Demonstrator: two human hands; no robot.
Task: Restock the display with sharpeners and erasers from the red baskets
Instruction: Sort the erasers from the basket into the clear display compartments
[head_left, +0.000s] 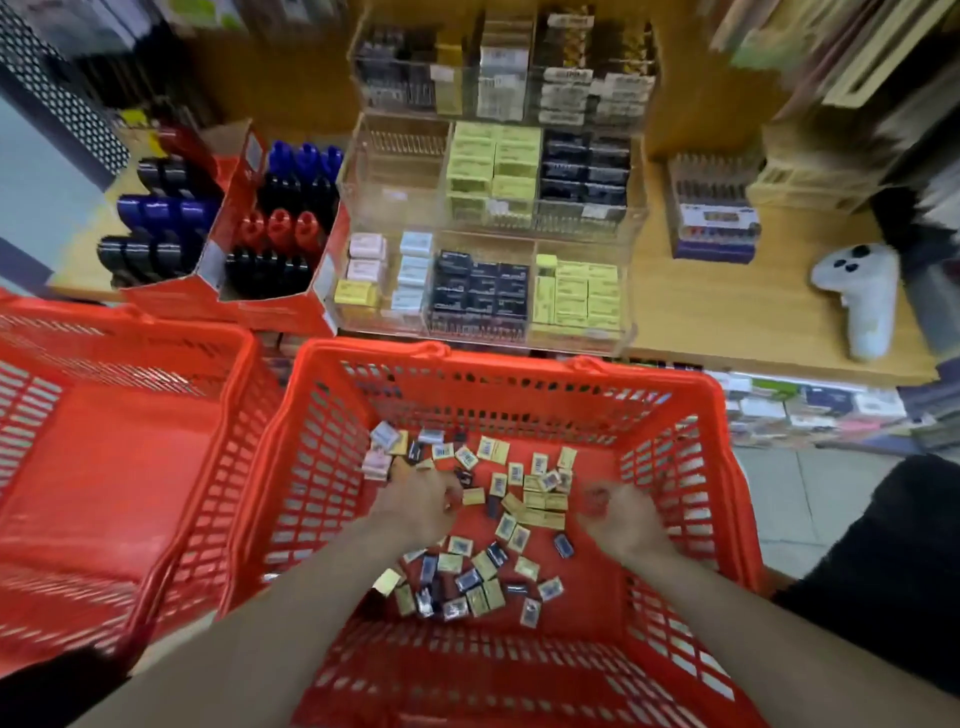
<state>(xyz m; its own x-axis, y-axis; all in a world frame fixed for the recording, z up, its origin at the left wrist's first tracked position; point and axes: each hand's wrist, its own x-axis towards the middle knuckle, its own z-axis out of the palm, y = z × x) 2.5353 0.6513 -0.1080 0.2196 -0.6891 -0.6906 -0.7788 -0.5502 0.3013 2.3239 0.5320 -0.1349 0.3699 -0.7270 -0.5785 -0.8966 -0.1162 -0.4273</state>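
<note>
A wooden shelf (727, 306) runs well beyond the fingers, its front edge just past the far rim of the red basket (519, 358) that both hands reach into. On the shelf, straight ahead of the fingers, stands a clear tiered display (488, 228); its compartments hold rows of yellow, black and pale boxes, and the upper-left one looks mostly bare. Left of the display sit red cartons (270, 218) of blue, black and red bottles. To the left of the left hand, a second red basket (119, 415) lies beside the first, rims close together. A white controller (860, 296) lies on the shelf, far right of the fingers.

Inside the near basket, small packets (498, 525) of erasers and sharpeners are scattered between and around the fingers, with bare red floor towards the right wall and the near wall. The left hand (418, 499) curls down among the packets; whether it grips one cannot be told. The right hand (621, 512) is curled near the right wall, its hold likewise unclear through blur.
</note>
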